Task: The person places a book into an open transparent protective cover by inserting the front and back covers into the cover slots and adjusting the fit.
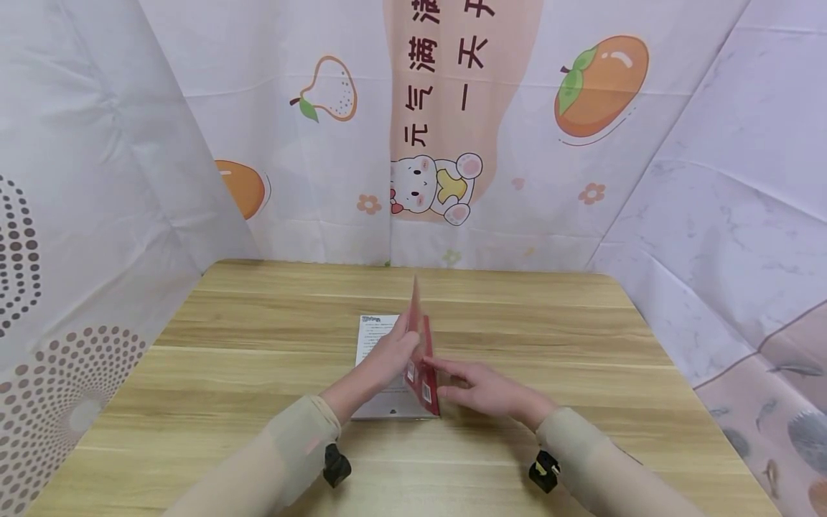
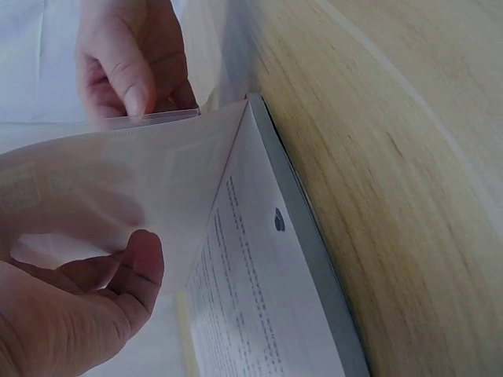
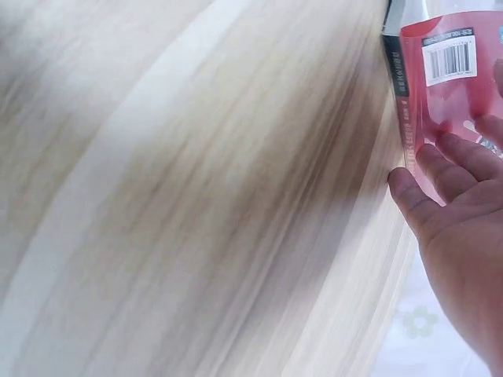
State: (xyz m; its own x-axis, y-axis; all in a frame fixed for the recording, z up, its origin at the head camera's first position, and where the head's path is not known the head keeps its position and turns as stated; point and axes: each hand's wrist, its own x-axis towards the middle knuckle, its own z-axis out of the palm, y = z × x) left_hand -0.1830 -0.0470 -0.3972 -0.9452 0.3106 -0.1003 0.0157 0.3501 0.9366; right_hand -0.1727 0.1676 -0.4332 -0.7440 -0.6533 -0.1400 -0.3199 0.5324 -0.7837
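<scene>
A book (image 1: 393, 413) lies at the middle of the table, a white printed page (image 2: 244, 267) facing up on its left side. A thin glossy see-through plastic book cover (image 1: 415, 301) stands nearly upright from it, tinted red in the head view. My left hand (image 1: 391, 352) pinches this cover from its left side, thumb and finger bent together. My right hand (image 1: 481, 388) reaches in from the right with fingers extended, fingertips on the red outer side (image 3: 487, 59) beside a barcode label (image 3: 449, 59). The dark strip of the spine (image 3: 397, 75) shows along the edge.
The wood-grain table (image 1: 258, 309) extends around the book on every side. Behind it hangs a white printed cloth (image 1: 349, 158) with fruit and a bear, and more cloth drapes both sides. Small black cameras (image 1: 544, 471) sit at the wrists.
</scene>
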